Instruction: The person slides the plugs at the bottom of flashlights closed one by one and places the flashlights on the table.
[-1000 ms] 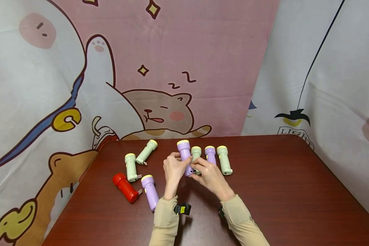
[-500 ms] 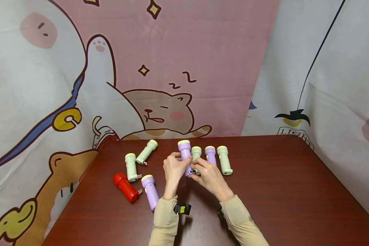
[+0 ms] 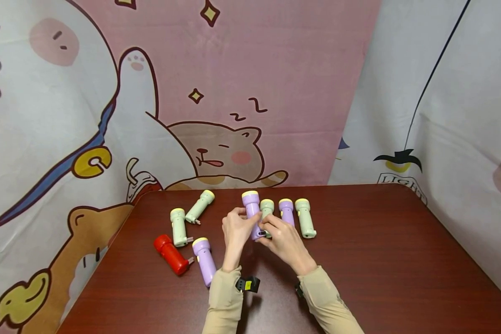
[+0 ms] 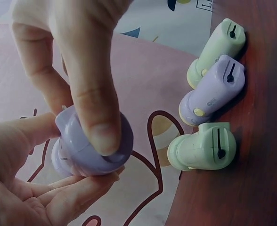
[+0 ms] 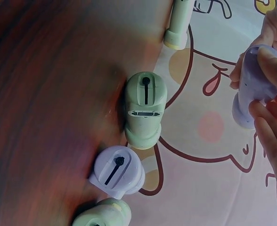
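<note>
Raised over the table, a purple flashlight (image 3: 250,202) with a pale yellow head is held in both hands, its head pointing away. My left hand (image 3: 237,229) grips its body from the left. My right hand (image 3: 285,237) pinches its tail end; in the left wrist view that hand's thumb presses on the tail of the purple flashlight (image 4: 79,141). A small dark part shows at the tail by the right fingers. Just behind the right hand stand a green flashlight (image 3: 266,206), a purple one (image 3: 285,211) and another green one (image 3: 305,218).
On the left of the brown table (image 3: 380,260) lie a red flashlight (image 3: 171,255), another purple flashlight (image 3: 204,262), and two green flashlights (image 3: 178,227) with small prongs sticking out near their tails. A cartoon-printed cloth (image 3: 275,93) hangs behind the table's far edge.
Both hands stay almost still on the purple flashlight; its tail and the right fingers shift only very slightly. The flashlights on the table have not moved.
</note>
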### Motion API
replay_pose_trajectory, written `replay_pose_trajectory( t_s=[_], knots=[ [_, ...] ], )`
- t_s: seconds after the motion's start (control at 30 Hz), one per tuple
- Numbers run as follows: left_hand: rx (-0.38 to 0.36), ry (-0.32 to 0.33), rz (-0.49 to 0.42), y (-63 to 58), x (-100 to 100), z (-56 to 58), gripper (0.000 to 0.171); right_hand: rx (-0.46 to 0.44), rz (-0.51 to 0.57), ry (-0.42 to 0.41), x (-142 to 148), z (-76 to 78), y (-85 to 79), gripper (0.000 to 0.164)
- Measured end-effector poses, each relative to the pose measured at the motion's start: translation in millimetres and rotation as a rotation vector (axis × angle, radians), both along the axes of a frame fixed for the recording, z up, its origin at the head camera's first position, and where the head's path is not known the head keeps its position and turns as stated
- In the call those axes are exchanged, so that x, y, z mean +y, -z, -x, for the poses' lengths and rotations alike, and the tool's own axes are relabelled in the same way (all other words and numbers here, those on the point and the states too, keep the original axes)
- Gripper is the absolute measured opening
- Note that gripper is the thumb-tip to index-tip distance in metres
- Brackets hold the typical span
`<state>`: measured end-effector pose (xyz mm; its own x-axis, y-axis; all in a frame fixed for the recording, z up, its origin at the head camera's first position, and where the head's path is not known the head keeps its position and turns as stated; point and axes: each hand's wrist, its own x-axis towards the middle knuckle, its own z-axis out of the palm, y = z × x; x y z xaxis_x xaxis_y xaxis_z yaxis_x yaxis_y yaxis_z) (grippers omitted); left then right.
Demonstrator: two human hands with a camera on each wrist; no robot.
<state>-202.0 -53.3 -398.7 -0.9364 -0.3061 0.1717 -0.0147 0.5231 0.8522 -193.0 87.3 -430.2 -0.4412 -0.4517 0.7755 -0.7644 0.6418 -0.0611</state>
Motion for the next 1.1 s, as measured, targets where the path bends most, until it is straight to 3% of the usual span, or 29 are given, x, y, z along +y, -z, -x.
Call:
replay_pose_trajectory(
  t_s=[0.73,1.1],
  knots=[
    [0.011,0.005,0.004,0.8,-0.4,-0.4,0.044,0.013,0.011,0.028,-5.2,-1.0,4.1,0.038],
    [-0.013,0.021,0.036,2.8,-4.2,5.6,0.046,-0.001,0.007,0.048,-6.6,-0.5,5.5,0.041]
  ],
)
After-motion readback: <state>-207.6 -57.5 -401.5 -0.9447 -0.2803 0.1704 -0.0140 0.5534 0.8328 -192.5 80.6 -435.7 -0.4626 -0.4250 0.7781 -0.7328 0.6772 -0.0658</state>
